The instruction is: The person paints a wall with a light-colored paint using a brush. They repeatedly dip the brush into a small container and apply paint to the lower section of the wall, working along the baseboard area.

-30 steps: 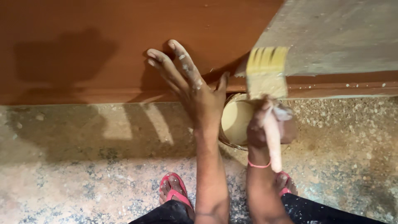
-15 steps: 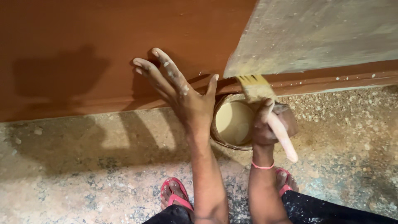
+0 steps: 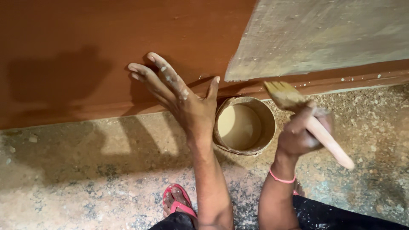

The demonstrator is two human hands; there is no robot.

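My left hand (image 3: 179, 98) lies flat with fingers spread against the brown painted wall (image 3: 85, 55), paint specks on the fingers. My right hand (image 3: 302, 132) grips a paintbrush (image 3: 298, 110) by its pale wooden handle, the yellowish bristles pointing up and to the left toward the wall's base. A round tin of beige paint (image 3: 243, 125) stands on the floor between my two hands, close to the wall. A pink band circles my right wrist.
A grey unpainted patch of wall (image 3: 324, 34) fills the upper right. The speckled stone floor (image 3: 85, 170) runs along the wall's foot. My foot in a red sandal (image 3: 179, 204) shows at the bottom edge.
The brush has come off the grey patch and dropped down to the right of the tin. My left hand has stayed on the wall while the view shifted right.
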